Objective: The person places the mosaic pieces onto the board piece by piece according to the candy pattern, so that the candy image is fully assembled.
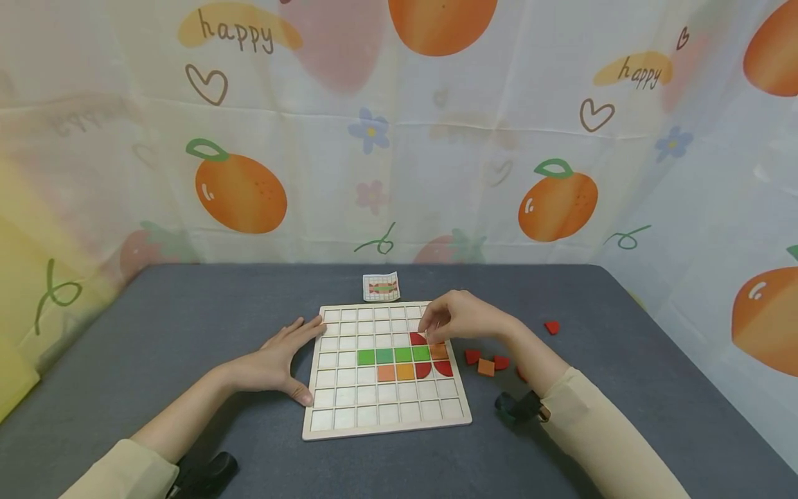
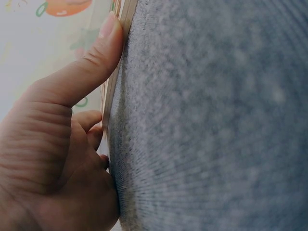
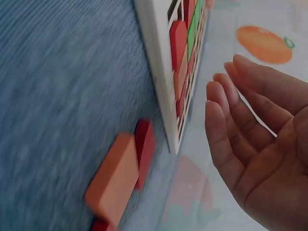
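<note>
A wooden grid board (image 1: 386, 431) lies on the table. Several green squares (image 1: 402, 354) form a row across it, with an orange square (image 1: 439, 351) at the row's right end. Below are an orange square (image 1: 386, 373), a yellow-orange square (image 1: 405, 371) and two red rounded pieces (image 1: 423, 370). My left hand (image 1: 274, 360) rests along the board's left edge, fingers spread, thumb (image 2: 96, 60) touching the side. Over the upper right cells, my right hand (image 1: 464, 315) hovers with loosely bent fingers beside a red piece (image 1: 417, 338); no piece shows in its grasp.
Right of the board lie loose pieces: a red one (image 1: 472, 356), an orange square (image 1: 486, 367) and further red ones (image 1: 501, 362). Another red piece (image 1: 551, 327) sits farther right. A small pattern card (image 1: 381, 287) lies behind the board. A printed curtain (image 1: 399, 173) hangs behind the table.
</note>
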Available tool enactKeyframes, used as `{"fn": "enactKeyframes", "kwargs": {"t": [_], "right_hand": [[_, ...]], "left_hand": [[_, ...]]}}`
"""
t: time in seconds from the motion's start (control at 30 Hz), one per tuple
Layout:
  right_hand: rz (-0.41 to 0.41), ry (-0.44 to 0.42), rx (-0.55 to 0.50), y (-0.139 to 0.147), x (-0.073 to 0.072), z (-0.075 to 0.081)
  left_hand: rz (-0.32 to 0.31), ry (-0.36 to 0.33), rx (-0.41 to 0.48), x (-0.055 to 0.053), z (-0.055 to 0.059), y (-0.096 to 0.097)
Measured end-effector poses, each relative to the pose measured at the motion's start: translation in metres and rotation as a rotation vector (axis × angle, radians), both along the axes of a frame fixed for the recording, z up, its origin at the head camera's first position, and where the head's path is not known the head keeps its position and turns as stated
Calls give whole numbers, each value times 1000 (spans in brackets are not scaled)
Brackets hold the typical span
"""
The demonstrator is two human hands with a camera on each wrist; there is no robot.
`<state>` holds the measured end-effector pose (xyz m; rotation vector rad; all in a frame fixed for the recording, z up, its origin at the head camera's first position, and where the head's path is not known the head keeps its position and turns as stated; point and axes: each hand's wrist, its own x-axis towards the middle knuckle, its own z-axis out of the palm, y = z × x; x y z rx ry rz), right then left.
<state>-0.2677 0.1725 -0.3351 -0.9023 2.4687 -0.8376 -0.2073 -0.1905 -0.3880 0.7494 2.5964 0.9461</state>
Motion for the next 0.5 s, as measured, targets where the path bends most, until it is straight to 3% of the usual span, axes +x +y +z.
{"fn": "enactKeyframes", "kwargs": {"t": [0.5], "right_hand": [[-53, -60, 23, 56, -3, 1]], "left_hand": [[-1, -1, 1, -1, -1, 0]]}}
